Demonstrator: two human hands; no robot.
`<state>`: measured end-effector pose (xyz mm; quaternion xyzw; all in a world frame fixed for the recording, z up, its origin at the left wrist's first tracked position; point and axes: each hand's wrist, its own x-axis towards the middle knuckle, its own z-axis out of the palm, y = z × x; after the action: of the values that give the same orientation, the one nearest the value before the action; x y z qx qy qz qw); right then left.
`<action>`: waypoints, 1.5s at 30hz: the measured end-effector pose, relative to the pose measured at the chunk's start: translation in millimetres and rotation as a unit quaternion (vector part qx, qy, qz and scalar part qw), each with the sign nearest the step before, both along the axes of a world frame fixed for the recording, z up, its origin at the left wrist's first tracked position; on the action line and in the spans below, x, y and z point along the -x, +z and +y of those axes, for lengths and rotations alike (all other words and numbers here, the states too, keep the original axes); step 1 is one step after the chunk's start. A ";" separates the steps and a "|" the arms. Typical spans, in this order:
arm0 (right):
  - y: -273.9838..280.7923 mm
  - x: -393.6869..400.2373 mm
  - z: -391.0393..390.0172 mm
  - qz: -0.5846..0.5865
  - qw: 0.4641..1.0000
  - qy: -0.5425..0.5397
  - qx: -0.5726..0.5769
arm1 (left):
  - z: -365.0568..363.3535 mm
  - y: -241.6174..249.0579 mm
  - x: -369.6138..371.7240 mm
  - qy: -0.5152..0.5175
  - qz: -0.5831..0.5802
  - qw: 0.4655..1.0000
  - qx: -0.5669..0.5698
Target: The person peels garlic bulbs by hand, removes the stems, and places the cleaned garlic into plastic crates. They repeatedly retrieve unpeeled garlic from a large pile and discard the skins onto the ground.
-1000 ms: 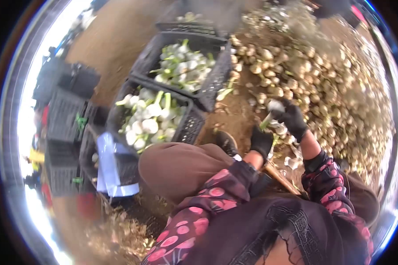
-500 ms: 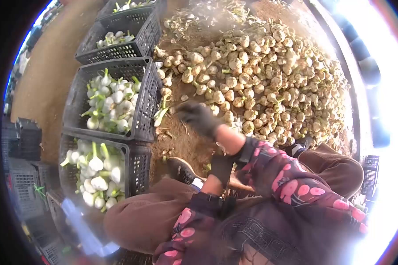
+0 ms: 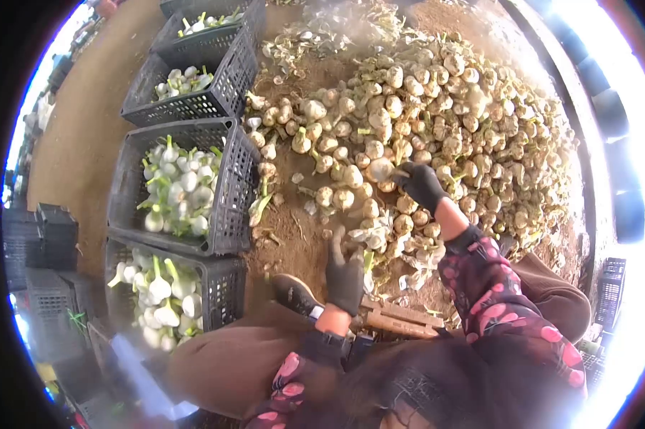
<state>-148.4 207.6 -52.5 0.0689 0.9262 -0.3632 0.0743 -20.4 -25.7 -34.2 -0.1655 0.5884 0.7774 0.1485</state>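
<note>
My right hand (image 3: pixel 421 187), in a dark glove, reaches into the pile of unpeeled garlic (image 3: pixel 473 136). Its fingertips close on the right edge of a pale garlic bulb (image 3: pixel 381 169) at the near side of the heap. Lower and to the left, my left hand (image 3: pixel 344 277), also gloved, hovers above the soil with its fingers stretched forward and nothing between them. Loose white peelings (image 3: pixel 372 236) and stalks lie between the two hands.
Black plastic crates stand in a row on the left; the middle crate (image 3: pixel 229 193) and near crate (image 3: pixel 226 289) hold cleaned white garlic (image 3: pixel 183 186). A brown slatted piece (image 3: pixel 401 318) lies between my legs, beside my shoe (image 3: pixel 294 294). More crates (image 3: pixel 54 297) sit far left.
My right hand has swung right from the soil beside the crates to the garlic pile. My left hand has moved slightly forward, its fingers now stretched out. The view has shifted slightly.
</note>
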 end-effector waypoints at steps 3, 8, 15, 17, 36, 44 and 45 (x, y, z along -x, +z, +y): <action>65.8 -45.2 -33.8 -0.080 0.981 0.172 0.046 | 5.3 4.6 5.7 -0.062 0.119 0.984 0.113; 73.0 -81.6 -42.4 -0.069 0.895 0.182 0.401 | 5.6 13.7 3.5 -0.107 0.124 0.981 -0.101; 79.1 -125.1 -68.2 -0.049 0.870 0.103 0.479 | -3.8 34.9 -4.9 -0.156 -0.068 0.936 -0.309; 90.2 -130.6 -69.9 -0.001 0.920 0.109 0.376 | 1.6 35.8 -6.4 -0.124 0.003 0.976 -0.178; 108.4 -145.4 -71.4 0.236 0.952 0.188 0.051 | -13.3 39.9 -1.7 -0.185 0.043 0.950 -0.249; 106.9 -155.8 -80.8 0.281 0.942 0.184 -0.012 | -1.4 37.8 -5.2 -0.047 0.039 0.993 -0.102; 100.1 -156.4 -80.8 0.187 0.960 0.127 0.164 | -3.3 35.6 -4.7 -0.047 0.064 0.986 -0.146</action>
<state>8.0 126.8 47.6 -0.1317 0.8527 -0.5037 -0.0439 -15.6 -29.0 1.4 -0.0643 0.4844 0.8559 0.1694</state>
